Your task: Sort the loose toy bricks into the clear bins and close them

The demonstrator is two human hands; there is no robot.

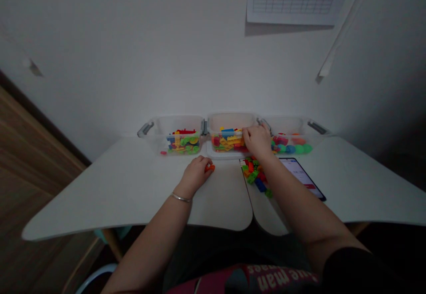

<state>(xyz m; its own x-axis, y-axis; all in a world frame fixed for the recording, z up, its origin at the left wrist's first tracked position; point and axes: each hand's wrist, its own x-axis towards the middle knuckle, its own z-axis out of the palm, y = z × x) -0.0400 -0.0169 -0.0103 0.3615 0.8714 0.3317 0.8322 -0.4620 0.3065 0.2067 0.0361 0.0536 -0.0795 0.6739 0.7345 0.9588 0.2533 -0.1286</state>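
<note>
My left hand [194, 176] rests on the white table in front of the bins, its fingers closed around a small orange toy brick [211, 168]. My right hand [258, 140] reaches over the right part of the middle clear bin [233, 121]. Its fingers are curled downward, and whatever is in them is hidden. Inside that bin lie yellow, blue and red bricks [229, 139]. Below my right hand, partly behind the forearm, a pile of mixed building bricks [253, 175] is spread on the table.
A left clear bin [176, 123] holds colourful pieces, with a small red piece [163, 152] beside it. The right clear bin [289, 125] holds round coloured pieces. A tablet [301, 176] lies right of the pile. Behind is a wall with a printed sheet [293, 1].
</note>
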